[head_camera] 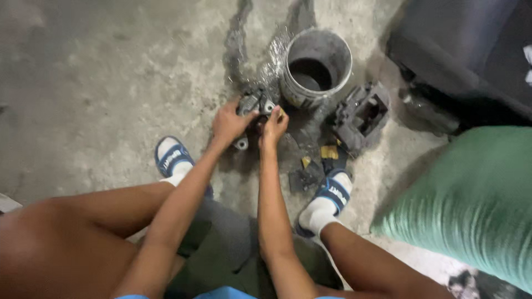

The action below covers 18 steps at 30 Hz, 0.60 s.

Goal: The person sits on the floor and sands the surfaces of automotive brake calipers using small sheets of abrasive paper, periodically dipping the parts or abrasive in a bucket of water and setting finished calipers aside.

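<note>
A grey, greasy metal car part (pixel 254 104) with round bores sits on the concrete floor between my feet. My left hand (pixel 230 123) grips its left side. My right hand (pixel 274 125) is closed on its right side, fingers curled around the edge. Much of the part is hidden under both hands. I am seated low, with my knees apart and my arms reaching down between them.
A dirty grey bucket (pixel 338 50) stands just beyond the part. A second dark metal part (pixel 361 115) lies to the right of it. Small flat pads (pixel 306 176) lie near my right foot. A green sack (pixel 471 199) and a black object (pixel 460 50) are at right.
</note>
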Each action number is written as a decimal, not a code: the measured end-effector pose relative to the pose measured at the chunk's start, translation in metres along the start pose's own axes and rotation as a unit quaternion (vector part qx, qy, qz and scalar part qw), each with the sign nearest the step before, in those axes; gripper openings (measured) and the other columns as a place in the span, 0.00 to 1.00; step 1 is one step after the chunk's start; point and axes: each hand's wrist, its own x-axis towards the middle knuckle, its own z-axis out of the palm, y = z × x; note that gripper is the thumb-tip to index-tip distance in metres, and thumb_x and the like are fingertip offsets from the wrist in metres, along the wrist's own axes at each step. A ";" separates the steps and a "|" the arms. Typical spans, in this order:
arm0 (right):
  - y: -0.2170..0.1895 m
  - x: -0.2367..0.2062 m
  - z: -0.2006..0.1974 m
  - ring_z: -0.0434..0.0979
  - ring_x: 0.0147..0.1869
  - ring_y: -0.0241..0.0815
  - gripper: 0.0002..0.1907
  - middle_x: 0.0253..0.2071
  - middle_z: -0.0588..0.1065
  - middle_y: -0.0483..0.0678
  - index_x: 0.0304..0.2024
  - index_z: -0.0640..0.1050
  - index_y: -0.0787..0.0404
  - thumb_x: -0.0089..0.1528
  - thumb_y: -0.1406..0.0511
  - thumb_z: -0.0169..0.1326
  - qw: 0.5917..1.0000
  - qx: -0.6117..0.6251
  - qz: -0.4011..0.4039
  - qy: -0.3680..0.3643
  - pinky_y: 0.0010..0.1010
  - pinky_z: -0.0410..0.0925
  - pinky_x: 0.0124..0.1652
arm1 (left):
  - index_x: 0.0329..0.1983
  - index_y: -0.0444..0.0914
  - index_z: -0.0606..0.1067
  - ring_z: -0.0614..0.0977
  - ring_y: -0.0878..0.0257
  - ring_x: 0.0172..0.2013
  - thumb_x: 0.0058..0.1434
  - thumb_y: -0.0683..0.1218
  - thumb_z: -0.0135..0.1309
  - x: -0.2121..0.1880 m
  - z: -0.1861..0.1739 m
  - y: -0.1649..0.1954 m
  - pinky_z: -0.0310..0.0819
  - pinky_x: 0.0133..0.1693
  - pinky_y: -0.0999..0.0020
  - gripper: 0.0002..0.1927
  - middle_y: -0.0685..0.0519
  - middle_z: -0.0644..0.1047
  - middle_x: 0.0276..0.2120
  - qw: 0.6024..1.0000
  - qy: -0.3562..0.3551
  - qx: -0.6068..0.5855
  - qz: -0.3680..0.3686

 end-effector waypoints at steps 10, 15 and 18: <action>0.013 0.019 -0.025 0.78 0.44 0.31 0.17 0.44 0.80 0.44 0.52 0.78 0.65 0.65 0.61 0.58 0.971 -0.071 -0.142 -0.181 0.25 0.72 0.46 | 0.64 0.42 0.74 0.79 0.43 0.54 0.50 0.70 0.64 0.004 0.002 -0.002 0.73 0.53 0.48 0.44 0.40 0.78 0.53 0.996 -0.058 0.037 -0.063; -0.002 0.007 -0.014 0.80 0.40 0.38 0.10 0.37 0.82 0.47 0.43 0.81 0.61 0.64 0.61 0.62 0.933 -0.282 -0.191 -0.120 0.30 0.73 0.43 | 0.65 0.44 0.74 0.81 0.46 0.53 0.49 0.70 0.63 0.003 0.000 -0.002 0.76 0.53 0.51 0.44 0.42 0.80 0.53 0.988 -0.098 -0.005 -0.117; -0.024 0.001 -0.005 0.80 0.46 0.45 0.09 0.41 0.78 0.48 0.44 0.82 0.55 0.62 0.62 0.64 0.856 -0.422 -0.291 -0.071 0.36 0.71 0.47 | 0.63 0.42 0.75 0.82 0.45 0.51 0.48 0.70 0.64 0.003 0.002 -0.002 0.76 0.51 0.51 0.43 0.42 0.80 0.51 0.995 -0.066 -0.006 -0.070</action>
